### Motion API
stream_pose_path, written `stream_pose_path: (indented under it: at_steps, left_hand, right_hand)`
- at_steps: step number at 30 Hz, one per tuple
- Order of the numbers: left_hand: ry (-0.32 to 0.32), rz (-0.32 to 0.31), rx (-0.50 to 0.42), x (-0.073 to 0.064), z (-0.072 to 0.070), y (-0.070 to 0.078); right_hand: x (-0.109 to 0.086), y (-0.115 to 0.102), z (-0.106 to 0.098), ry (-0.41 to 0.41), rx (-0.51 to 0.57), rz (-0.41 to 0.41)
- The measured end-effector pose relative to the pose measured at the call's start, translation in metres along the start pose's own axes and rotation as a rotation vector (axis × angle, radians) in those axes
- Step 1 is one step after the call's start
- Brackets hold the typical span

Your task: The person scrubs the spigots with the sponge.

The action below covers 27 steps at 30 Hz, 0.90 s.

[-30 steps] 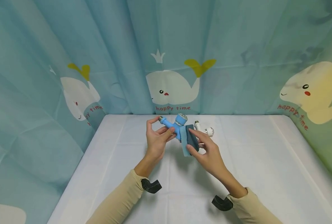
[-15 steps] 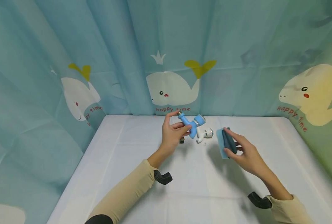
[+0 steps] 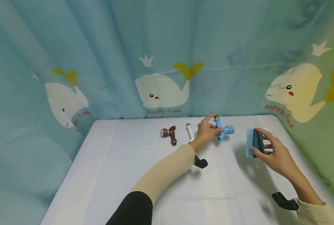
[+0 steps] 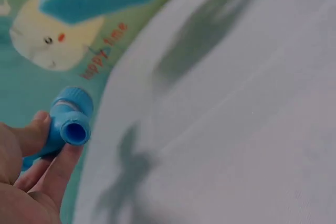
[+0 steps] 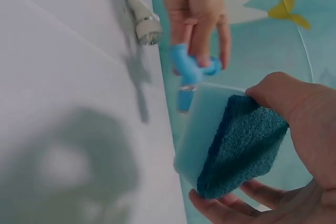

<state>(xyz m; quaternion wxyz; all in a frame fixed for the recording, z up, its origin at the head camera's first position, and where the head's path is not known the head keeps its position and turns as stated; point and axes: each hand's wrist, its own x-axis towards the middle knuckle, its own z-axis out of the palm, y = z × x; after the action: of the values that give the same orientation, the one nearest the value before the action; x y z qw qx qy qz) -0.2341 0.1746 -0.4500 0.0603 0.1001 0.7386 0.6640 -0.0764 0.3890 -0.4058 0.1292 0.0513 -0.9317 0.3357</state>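
Observation:
My left hand (image 3: 207,130) pinches a blue plastic faucet (image 3: 222,131) near the back of the table, its brass-threaded end pointing up. The left wrist view shows the faucet's open spout (image 4: 75,131) facing the camera, with thumb and fingers on its body. Off to the right, my right hand (image 3: 276,153) grips a two-layer sponge (image 3: 255,143) between thumb and fingers, above its shadow on the tabletop. One layer is a light blue foam (image 5: 202,135), the other a dark teal scouring pad (image 5: 247,145). Sponge and faucet are apart.
A brown faucet (image 3: 171,135) lies on the white-covered table (image 3: 113,175), left of the left hand. Beside it is a white faucet (image 3: 190,132), partly hidden by that hand; its knob (image 5: 149,30) shows in the right wrist view. A whale-print curtain (image 3: 105,62) stands behind the table.
The sponge has come away from the blue faucet and moved right with my right hand. My left hand has carried the faucet rightward past the white one, uncovering the brown faucet.

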Motion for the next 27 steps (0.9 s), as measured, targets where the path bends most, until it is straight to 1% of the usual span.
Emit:
stream_pose_path:
  at_steps: [4, 7, 10, 12, 13, 15, 17, 19, 21, 22, 23, 25, 27]
  left_hand:
    - [-0.001, -0.035, 0.131, 0.008, 0.012, -0.011]
    - [-0.011, -0.047, 0.26, 0.01, 0.017, -0.014]
    - [-0.048, -0.022, 0.478, 0.012, 0.019, -0.011]
    - [-0.091, 0.016, 0.609, 0.012, 0.017, -0.005]
    - [-0.107, 0.045, 0.67, 0.013, 0.014, -0.001]
    - [-0.143, 0.104, 0.747, 0.012, 0.005, 0.007]
    - [-0.128, 0.158, 0.831, 0.011, -0.008, 0.015]
    - [-0.081, 0.182, 0.961, 0.01, -0.021, 0.02]
    - [-0.031, 0.143, 1.108, 0.009, -0.034, 0.023]
    - [-0.011, 0.103, 1.189, 0.009, -0.039, 0.023]
    - [-0.007, 0.059, 1.263, 0.008, -0.044, 0.021]
    - [-0.032, -0.044, 1.356, 0.008, -0.051, 0.016]
    - [-0.072, -0.129, 1.405, 0.007, -0.055, 0.009]
  right_hand:
    - [-0.003, 0.004, -0.003, 0.007, -0.001, 0.023]
    - [-0.004, 0.005, -0.004, 0.015, 0.003, 0.016]
    - [-0.005, 0.006, -0.005, 0.02, 0.017, -0.001]
    - [-0.005, 0.006, -0.006, 0.024, 0.017, -0.008]
    - [-0.005, 0.005, -0.005, 0.023, 0.016, -0.01]
    - [-0.005, 0.004, -0.003, 0.024, 0.004, -0.005]
    - [-0.006, 0.003, -0.002, 0.019, 0.0, -0.004]
    - [-0.007, 0.003, 0.0, 0.014, 0.002, -0.003]
    - [-0.008, 0.002, 0.0, 0.012, 0.009, -0.002]
    - [-0.009, 0.002, 0.0, 0.012, 0.018, -0.002]
    - [-0.009, 0.002, 0.0, 0.011, 0.024, -0.002]
    - [-0.011, 0.002, 0.001, 0.01, 0.023, 0.004]
    - [-0.012, 0.003, 0.004, 0.001, 0.028, 0.007]
